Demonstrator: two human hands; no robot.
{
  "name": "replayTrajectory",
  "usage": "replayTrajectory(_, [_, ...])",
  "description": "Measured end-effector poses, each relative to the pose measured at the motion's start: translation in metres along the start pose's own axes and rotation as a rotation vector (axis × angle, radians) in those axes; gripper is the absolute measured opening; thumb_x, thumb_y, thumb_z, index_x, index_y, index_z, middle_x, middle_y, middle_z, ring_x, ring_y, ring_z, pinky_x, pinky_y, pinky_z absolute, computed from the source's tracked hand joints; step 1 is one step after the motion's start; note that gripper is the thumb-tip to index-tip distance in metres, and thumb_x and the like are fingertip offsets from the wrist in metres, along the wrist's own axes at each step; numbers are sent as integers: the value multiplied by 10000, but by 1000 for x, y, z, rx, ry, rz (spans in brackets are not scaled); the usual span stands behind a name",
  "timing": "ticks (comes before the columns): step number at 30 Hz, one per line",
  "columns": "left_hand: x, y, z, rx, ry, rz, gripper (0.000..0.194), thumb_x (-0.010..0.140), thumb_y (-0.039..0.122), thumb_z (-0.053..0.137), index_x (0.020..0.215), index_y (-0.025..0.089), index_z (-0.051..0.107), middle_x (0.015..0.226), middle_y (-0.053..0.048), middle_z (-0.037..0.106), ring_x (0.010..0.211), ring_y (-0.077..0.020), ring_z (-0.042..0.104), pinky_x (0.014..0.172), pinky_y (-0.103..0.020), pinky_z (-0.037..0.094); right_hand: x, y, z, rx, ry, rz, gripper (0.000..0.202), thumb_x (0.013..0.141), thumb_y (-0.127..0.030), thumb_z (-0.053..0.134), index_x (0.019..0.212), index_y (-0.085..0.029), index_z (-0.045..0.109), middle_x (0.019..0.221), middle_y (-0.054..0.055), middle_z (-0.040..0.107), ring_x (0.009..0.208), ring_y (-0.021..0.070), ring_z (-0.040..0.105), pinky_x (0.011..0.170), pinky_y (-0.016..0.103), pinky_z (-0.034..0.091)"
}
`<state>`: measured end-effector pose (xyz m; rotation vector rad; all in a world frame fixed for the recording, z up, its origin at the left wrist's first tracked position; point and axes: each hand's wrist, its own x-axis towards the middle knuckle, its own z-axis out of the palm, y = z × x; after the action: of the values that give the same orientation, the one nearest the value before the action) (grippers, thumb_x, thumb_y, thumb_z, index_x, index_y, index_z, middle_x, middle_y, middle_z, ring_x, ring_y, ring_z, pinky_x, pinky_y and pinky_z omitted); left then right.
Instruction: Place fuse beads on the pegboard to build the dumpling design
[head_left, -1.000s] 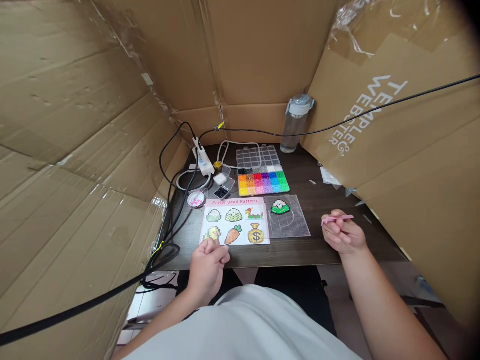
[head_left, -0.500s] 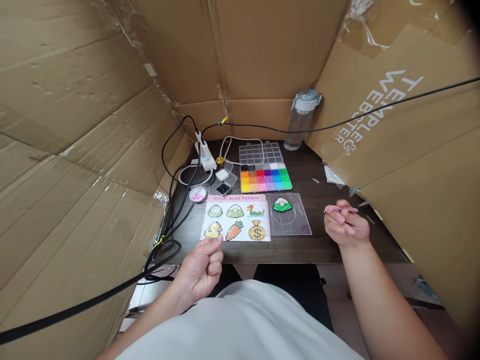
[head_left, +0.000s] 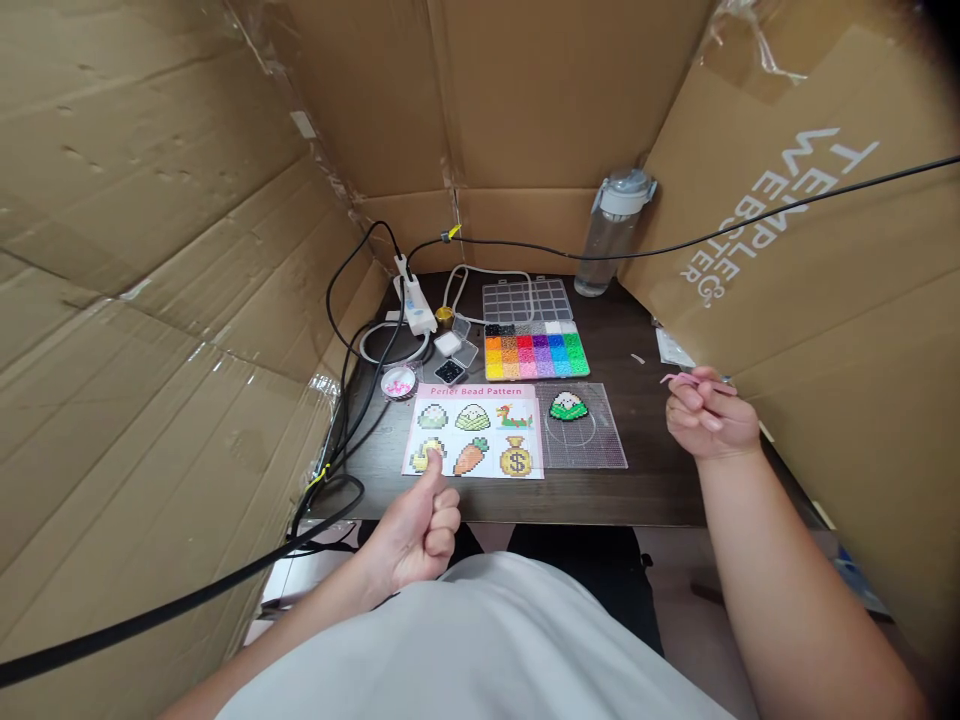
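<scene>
My left hand (head_left: 420, 525) is at the table's front edge, just below the pattern sheet (head_left: 487, 470). Its fingers are curled into a fist around nothing and the thumb points up, overlapping the printed duck. My right hand (head_left: 712, 418) is raised at the right, closed on pink tweezers (head_left: 727, 388). Between the hands lies a clear pegboard (head_left: 600, 450) with a white and green bead figure (head_left: 568, 405) on its upper left part. Behind these, the bead box (head_left: 537, 350) shows many colours in its compartments, its lid folded back.
Small boxes of white beads (head_left: 448, 344) and black beads (head_left: 450, 371) stand beside a round dish (head_left: 398, 383) with pink beads. A water bottle (head_left: 611, 235) stands at the back right. Black cables and a power strip (head_left: 415, 303) run along the left. Cardboard walls (head_left: 540, 110) enclose the table.
My left thumb has lifted away from the curled fingers and now points up. The right hand, still with the tweezers, sits slightly higher and further right; the view has shifted a little.
</scene>
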<state>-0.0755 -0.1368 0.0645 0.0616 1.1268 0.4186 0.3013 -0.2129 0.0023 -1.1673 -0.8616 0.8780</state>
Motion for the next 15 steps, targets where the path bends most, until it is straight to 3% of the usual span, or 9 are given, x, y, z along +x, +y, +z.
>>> replayTrajectory(4, [-13,6,-3,-56,-86,-55,618,852,632,562,625,189,196,564,97,88,402,-17,26,348,-145,-36,27,-14,7,-36,24,61,149,834,-313,490,943,-306,592,617,-83,420,367,43,106,433,223,334])
replayTrajectory(9, [-36,18,-5,-162,-186,-47,598,895,637,486,603,189,218,590,82,60,476,-45,-38,399,-185,-84,61,-27,20,-42,-9,64,91,814,-299,612,900,-267,613,630,-71,527,366,26,269,513,262,476])
replayTrajectory(12, [-45,22,-6,-153,-225,-38,618,906,643,466,576,185,215,566,71,82,479,-55,-32,402,-199,-73,83,-28,29,-39,63,12,167,787,-292,676,933,-252,605,634,-69,566,386,38,385,530,263,515])
replayTrajectory(15, [-46,21,-7,-125,-255,-10,643,912,661,427,545,185,199,527,60,107,455,-62,3,399,-208,-28,104,-25,37,-105,265,-109,223,768,-295,699,959,-220,611,586,-63,576,372,67,444,467,260,511])
